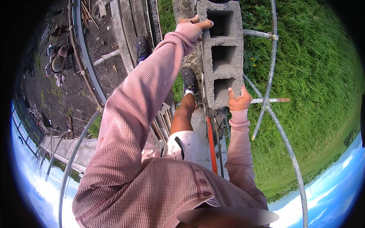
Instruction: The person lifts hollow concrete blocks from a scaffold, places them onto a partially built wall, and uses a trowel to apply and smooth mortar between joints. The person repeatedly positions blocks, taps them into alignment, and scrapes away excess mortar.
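A grey hollow concrete block (227,41) with its open cores facing me lies lengthwise away from me at the upper middle. My left hand (193,27) reaches across to the block's far left side, its thumb over the edge and its other fingers partly hidden. At the near right corner, my right hand (240,100) grips the block, thumb at the lowest core and a finger along the outer side. Rough mortar (217,113) shows just below the block's near end. Whether the block rests fully on what lies beneath it cannot be seen.
My feet are apart: one shoe (143,47) is on wooden planks (124,28), the other shoe (188,78) beside the block. Metal scaffold pipes (291,150) cross on the right. A long orange-red bar (211,146) lies near my legs. Grass (311,95) is far below.
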`<action>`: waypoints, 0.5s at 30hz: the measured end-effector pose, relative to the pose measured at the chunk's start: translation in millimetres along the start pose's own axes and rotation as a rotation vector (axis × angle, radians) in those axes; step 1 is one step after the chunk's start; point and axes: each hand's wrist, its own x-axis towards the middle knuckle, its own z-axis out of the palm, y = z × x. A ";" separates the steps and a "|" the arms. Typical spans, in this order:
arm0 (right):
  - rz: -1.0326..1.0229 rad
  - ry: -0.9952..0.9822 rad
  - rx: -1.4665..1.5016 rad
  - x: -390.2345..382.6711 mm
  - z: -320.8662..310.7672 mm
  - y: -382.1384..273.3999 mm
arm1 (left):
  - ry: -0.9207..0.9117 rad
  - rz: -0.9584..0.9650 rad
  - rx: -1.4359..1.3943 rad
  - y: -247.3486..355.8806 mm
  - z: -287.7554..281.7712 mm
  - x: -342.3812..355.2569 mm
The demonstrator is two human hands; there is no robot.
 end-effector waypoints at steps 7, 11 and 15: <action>-0.102 0.035 -0.003 -4.4 -1.7 1.5 | -0.036 0.137 -0.086 -25.8 11.1 3.8; -0.049 0.075 -0.014 -2.0 6.4 3.8 | -0.126 0.053 -0.183 -32.5 13.8 1.0; -0.120 0.107 0.005 -5.2 1.0 -13.4 | -0.233 0.026 -0.470 -22.8 11.5 -0.3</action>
